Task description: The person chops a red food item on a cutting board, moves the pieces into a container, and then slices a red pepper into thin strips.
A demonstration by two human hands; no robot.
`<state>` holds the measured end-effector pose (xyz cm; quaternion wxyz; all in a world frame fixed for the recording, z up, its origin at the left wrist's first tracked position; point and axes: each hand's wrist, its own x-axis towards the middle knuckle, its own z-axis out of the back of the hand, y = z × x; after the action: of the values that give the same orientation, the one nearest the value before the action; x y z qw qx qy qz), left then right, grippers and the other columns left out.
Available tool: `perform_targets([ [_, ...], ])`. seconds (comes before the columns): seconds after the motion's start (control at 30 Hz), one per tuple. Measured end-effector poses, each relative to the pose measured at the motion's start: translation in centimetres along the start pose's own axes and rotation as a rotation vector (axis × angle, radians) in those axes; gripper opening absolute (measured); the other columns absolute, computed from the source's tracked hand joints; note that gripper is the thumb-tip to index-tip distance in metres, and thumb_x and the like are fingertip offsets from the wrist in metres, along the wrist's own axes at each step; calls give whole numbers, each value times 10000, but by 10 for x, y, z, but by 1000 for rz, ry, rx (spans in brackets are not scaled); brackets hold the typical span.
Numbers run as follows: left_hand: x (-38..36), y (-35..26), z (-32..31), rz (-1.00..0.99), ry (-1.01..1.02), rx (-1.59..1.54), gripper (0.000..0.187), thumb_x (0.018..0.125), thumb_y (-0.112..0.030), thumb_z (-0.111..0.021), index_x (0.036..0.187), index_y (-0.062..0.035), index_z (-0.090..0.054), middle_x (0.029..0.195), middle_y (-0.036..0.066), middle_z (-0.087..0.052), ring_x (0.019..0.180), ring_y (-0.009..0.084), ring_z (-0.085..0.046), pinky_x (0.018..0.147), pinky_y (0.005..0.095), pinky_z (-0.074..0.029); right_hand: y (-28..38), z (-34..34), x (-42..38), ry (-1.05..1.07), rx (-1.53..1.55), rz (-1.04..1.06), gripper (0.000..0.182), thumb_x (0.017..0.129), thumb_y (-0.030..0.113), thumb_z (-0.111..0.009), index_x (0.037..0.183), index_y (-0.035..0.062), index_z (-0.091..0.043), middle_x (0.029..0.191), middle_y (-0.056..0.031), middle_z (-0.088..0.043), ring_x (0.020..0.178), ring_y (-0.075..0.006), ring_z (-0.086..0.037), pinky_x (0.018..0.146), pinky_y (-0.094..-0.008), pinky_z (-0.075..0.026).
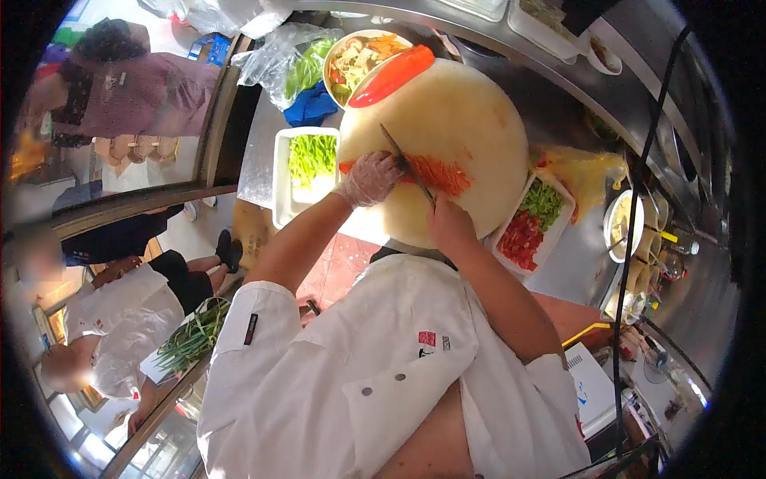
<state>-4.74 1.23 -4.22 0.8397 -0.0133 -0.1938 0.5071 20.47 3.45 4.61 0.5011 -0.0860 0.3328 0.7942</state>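
The grey metal counter (574, 267) carries one big round pale cutting board (479, 104), which reaches close to the counter's near edge.

There are two white rectangular trays. The left tray (279, 180), near the counter's left edge, contains green cut stalks (313, 160). The right tray (556, 239), beside the board's right near edge, contains two foods: red chopped pieces (520, 239) in the near part and green chopped pieces (544, 203) in the far part. One round light-coloured bowl (326, 73), at the far left edge of the board, is filled with mixed cut vegetables, orange, green and pale. To its left is one clear plastic bag (267, 68) with green leaves.

On the board there is one long shiny red pepper (391, 77), lying along the far left edge. One dark-bladed knife (391, 141) is slanting across the middle. The thin red-orange shreds (447, 176) are too many to count.

The left hand (373, 179), in a thin clear glove, has its fingers bent and close together, pressing on red pieces left of the blade. The right hand (452, 223) is closed around the knife's handle, nearer to the body; the shreds lie mostly right of the blade, just beyond this hand.
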Motion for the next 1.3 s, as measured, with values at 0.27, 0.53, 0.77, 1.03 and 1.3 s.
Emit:
perform_targets([
  [0.27,3,1,6,29,18,1,254,799,-193,-721,1042,-125,-745,1083,56,-679,1030,275,-648,885,431,-545,-1,-4,6,63,-34,-4,313,1084,265,-486,1217,-14,-537,1009,-279,-729,938,-475,-720,867,-586,-561],
  [0.53,-1,5,3,28,-45,-26,232,788,-163,-734,1014,-116,-753,1043,77,-694,971,293,-669,837,428,-575,2,-17,9,-55,-5,31,310,1063,255,-526,1179,-32,-540,954,-289,-729,898,-502,-707,835,-604,-552],
  [0.77,-7,1,31,57,96,-16,369,801,-144,-723,1164,-203,-750,1242,37,-682,1170,302,-632,1020,486,-504,-17,-14,-2,-14,43,15,328,1054,260,-559,1198,-35,-570,937,-314,-713,893,-516,-698,797,-589,-547],
  [1.03,-6,4,29,15,95,-171,484,828,-107,-677,1300,-213,-676,1395,53,-636,1245,318,-618,1059,490,-503,-69,7,-27,-100,187,-11,372,1066,322,-581,1135,-43,-609,950,-326,-713,930,-517,-694,791,-559,-542],
  [1.3,15,-36,-19,105,-32,-147,347,835,-134,-682,1179,-154,-726,1320,87,-657,1191,323,-643,1014,484,-534,-66,40,-28,1,33,-56,367,1070,361,-568,1120,-1,-598,933,-282,-722,893,-500,-702,775,-586,-546],
])
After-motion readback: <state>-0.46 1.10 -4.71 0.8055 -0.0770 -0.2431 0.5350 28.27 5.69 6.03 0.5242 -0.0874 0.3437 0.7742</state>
